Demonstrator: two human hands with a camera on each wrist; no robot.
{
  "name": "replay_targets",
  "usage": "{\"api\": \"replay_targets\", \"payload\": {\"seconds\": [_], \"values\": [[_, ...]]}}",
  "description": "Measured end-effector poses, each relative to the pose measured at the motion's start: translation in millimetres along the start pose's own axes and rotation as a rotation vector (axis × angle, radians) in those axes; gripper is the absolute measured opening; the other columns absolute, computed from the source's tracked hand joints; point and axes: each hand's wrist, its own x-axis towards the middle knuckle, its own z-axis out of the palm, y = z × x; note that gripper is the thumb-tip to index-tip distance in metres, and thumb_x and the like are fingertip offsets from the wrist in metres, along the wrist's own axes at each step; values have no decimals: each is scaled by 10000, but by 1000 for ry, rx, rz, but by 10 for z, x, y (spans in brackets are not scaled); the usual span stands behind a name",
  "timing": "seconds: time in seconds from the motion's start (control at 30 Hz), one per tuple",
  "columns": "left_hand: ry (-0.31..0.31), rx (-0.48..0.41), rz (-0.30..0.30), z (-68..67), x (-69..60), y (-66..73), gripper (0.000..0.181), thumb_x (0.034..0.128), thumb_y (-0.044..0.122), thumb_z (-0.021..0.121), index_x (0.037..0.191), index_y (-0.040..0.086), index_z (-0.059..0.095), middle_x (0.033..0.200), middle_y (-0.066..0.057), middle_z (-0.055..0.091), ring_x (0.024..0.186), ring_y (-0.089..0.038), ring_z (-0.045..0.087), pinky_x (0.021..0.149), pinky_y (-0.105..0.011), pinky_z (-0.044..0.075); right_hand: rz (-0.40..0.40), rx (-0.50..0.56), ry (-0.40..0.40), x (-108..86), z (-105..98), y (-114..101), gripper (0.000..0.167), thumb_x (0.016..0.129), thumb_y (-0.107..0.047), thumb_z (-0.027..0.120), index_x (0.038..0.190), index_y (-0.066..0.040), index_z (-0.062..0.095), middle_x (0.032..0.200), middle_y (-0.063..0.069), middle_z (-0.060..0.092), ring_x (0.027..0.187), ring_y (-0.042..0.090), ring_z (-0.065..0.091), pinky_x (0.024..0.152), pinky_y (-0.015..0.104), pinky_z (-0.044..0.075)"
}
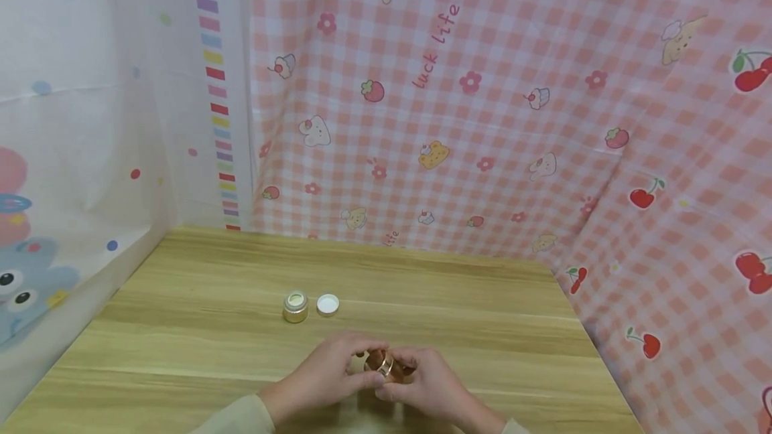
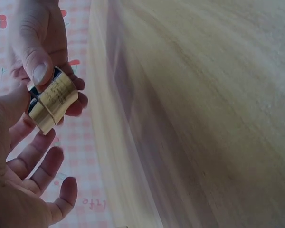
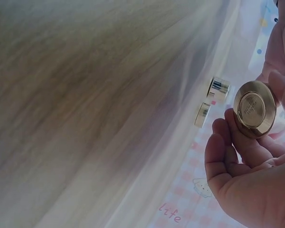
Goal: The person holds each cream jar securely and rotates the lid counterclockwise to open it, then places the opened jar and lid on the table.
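A small shiny gold jar [image 1: 386, 366] is held between both hands, above the table near its front edge. The left hand [image 1: 332, 370] pinches one end between thumb and fingers; the right hand [image 1: 431, 384] grips the other end. In the left wrist view the gold jar [image 2: 54, 99] shows a seam around its side and small print, with the left hand [image 2: 23, 166] below and the right hand [image 2: 40, 42] above. In the right wrist view its round embossed end [image 3: 255, 109] faces the camera beside the right hand [image 3: 256, 180].
On the wooden table [image 1: 482, 313], beyond the left hand, stands an open gold jar [image 1: 295, 307] with a pale inside. Just right of it lies a round lid [image 1: 328, 305], white inside facing up. Patterned cloths [image 1: 422, 119] hang behind and at both sides.
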Motion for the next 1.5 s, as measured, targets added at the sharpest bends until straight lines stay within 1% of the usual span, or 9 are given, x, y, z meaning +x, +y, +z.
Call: {"api": "replay_targets", "payload": {"seconds": [0.23, 0.47, 0.6, 0.8, 0.9, 1.03, 1.23, 1.33, 1.5], "values": [[41, 63, -21, 36, -38, 56, 438, 980, 331, 766, 1360, 125, 696, 1322, -4, 743, 1240, -219, 662, 1054, -452, 568, -30, -50, 44, 2, 37, -20, 295, 931, -376, 840, 1188, -234, 808, 910, -104, 753, 798, -42, 577, 753, 169, 502], [66, 101, -20, 70, -54, 104, 433, 999, 251, 735, 1389, 79, 655, 1311, -20, 722, 1263, -230, 616, 1069, -468, 554, -58, -111, 100, 9, 70, -43, 443, 960, -365, 815, 1343, -151, 756, 860, -125, 708, 810, -53, 585, 766, 175, 520], [65, 175, 18, 97, -54, 102, 399, 1038, 276, 674, 1384, 82, 627, 1333, -28, 695, 1275, -224, 599, 1084, -480, 530, -53, -109, 98, -7, 59, -65, 490, 971, -397, 797, 1382, -139, 727, 903, -113, 731, 832, -47, 589, 781, 184, 532], [40, 434, 120, 91, -61, 64, 422, 1108, 427, 495, 1436, 172, 568, 1339, 40, 665, 1247, -158, 600, 995, -449, 496, -69, -79, 54, -27, -7, -99, 505, 970, -377, 802, 1405, -139, 710, 931, -61, 751, 774, -48, 546, 691, 160, 505], [37, 508, 152, 84, -59, 56, 425, 1114, 448, 470, 1438, 188, 561, 1312, 64, 672, 1223, -131, 604, 954, -412, 453, -80, -70, 33, -25, -22, -96, 512, 971, -357, 803, 1412, -117, 702, 967, -36, 784, 732, -64, 513, 646, 145, 481], [51, 546, 196, 96, -56, 55, 408, 1108, 448, 482, 1401, 179, 576, 1203, 93, 689, 1169, -103, 607, 939, -399, 414, -114, -84, 28, -19, -16, -75, 464, 987, -360, 786, 1385, -128, 725, 1022, -20, 813, 750, -62, 538, 674, 169, 522], [69, 588, 255, 109, -50, 53, 376, 1120, 407, 485, 1378, 149, 577, 1176, 96, 688, 1133, -88, 594, 935, -389, 405, -119, -69, 12, -28, -23, -83, 518, 988, -389, 779, 1421, -118, 693, 918, -62, 769, 734, -57, 541, 668, 175, 532], [76, 600, 266, 117, -49, 58, 375, 1122, 409, 482, 1373, 145, 573, 1192, 87, 680, 1130, -91, 583, 929, -376, 401, -129, -73, 11, -36, -23, -99, 546, 991, -386, 774, 1437, -91, 669, 912, -56, 769, 735, -61, 534, 681, 183, 550], [75, 602, 255, 142, -57, 66, 367, 1127, 395, 478, 1359, 125, 569, 1171, 81, 656, 1092, -92, 563, 920, -359, 394, -151, -123, 46, -50, -12, -111, 513, 999, -381, 767, 1421, -101, 685, 948, -64, 791, 793, -37, 561, 792, 227, 589]]}}
